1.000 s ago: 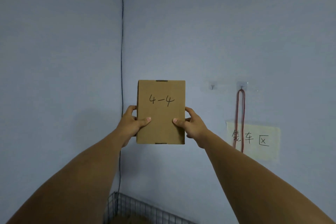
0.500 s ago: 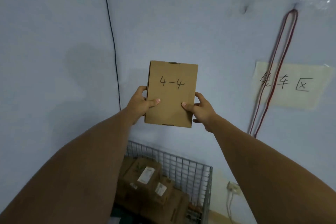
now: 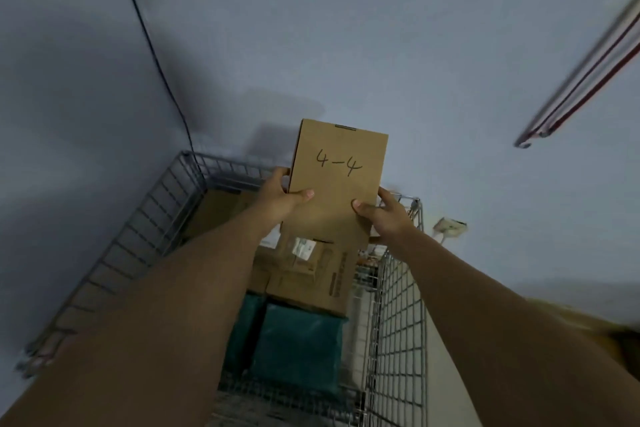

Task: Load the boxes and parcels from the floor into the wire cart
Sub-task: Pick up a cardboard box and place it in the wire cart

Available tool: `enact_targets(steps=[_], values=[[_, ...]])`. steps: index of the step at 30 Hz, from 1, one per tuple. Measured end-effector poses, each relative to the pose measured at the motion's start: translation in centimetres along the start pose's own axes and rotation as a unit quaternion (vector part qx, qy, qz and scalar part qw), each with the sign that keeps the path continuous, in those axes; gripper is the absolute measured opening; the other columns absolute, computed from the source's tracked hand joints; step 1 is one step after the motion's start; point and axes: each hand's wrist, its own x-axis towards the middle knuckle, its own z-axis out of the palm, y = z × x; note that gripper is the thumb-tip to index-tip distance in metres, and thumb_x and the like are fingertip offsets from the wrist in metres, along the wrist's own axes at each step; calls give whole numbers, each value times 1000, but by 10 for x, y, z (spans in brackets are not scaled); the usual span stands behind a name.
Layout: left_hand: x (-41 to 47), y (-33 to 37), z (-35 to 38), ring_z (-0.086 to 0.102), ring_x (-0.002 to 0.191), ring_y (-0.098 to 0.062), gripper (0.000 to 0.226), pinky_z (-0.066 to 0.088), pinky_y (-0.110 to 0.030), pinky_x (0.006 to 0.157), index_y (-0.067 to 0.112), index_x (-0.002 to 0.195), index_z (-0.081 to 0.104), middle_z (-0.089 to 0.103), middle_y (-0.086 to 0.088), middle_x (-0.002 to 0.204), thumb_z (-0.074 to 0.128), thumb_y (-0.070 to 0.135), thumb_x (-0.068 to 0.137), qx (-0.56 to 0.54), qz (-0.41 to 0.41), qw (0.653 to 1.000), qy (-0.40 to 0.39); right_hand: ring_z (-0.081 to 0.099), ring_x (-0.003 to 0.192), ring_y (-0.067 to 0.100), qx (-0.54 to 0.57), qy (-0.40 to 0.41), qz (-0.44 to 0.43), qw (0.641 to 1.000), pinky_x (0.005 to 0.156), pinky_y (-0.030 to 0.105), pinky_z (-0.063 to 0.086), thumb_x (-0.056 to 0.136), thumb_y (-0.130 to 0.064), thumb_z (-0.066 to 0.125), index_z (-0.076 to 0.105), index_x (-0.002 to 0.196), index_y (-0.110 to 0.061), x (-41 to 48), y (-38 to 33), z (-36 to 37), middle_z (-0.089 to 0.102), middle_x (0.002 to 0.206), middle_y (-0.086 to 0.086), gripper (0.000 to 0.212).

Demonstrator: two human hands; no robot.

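Entry, head view only. The picture is soft from motion at the edges.

Cardboard box (image 3: pixel 337 184) marked "4-4" in black pen is near centre frame, upright, with its top leaning slightly toward 1 o'clock and the written face toward me.

Left hand (image 3: pixel 280 199) grips the box's 9 o'clock edge. The thumb lies flat on the front face and the fingers wrap behind. Right hand (image 3: pixel 384 215) grips the 3 o'clock edge low down in the same way, thumb on the front and fingers curled round the back. Both hands are closed on the box.

The box is in the air over the far end of the wire cart (image 3: pixel 398 305). Its bottom edge overlaps a labelled brown carton (image 3: pixel 308 274) in the load at 6 o'clock. I cannot tell the gap between them.

Cart load: brown cartons at the far end, and two teal parcels (image 3: pixel 298 340) side by side toward 6 o'clock of them, nearer me.

The cart stands in a corner of the blue wall (image 3: pixel 346 28). A black cable (image 3: pixel 152 52) runs down the corner from 11 o'clock to the cart's far left rim. A red cord (image 3: pixel 581 80) hangs at 2 o'clock, blurred. A pale wall plate (image 3: pixel 450 226) sits at 3 o'clock of the right hand, beyond the cart's right side.
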Motion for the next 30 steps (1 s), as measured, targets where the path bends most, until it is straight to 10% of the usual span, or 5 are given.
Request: enact_targets(steps=[13,19,24,30], values=[[100,-254,175,54,130,-28,54,46,-37,104,11,146,44,53,-1,142,67,25,99,55,-125,989,-49,51,112,25,23,180,186,966,107,47,44,103,-16,59,45,152,-26,120,253,16,56,142,8,52],[128,-340,242,38,144,-30,77,42,-40,110,10,161,18,23,-12,164,62,25,100,240,-40,970,-26,54,126,31,18,165,222,961,113,53,43,103,-18,60,43,155,-27,190,339,15,56,138,6,56],[146,-402,275,0,158,-34,72,5,-43,127,9,164,6,-5,-16,171,41,35,106,409,53,909,-56,55,129,34,28,134,237,962,111,59,45,94,-31,68,48,151,-32,246,402,17,54,149,6,61],[174,-436,279,-9,159,-28,68,-4,-41,129,5,163,1,-6,-16,172,21,35,105,440,103,890,-62,60,120,28,67,126,214,966,108,55,49,92,-25,73,48,152,-28,277,415,20,58,143,3,65]])
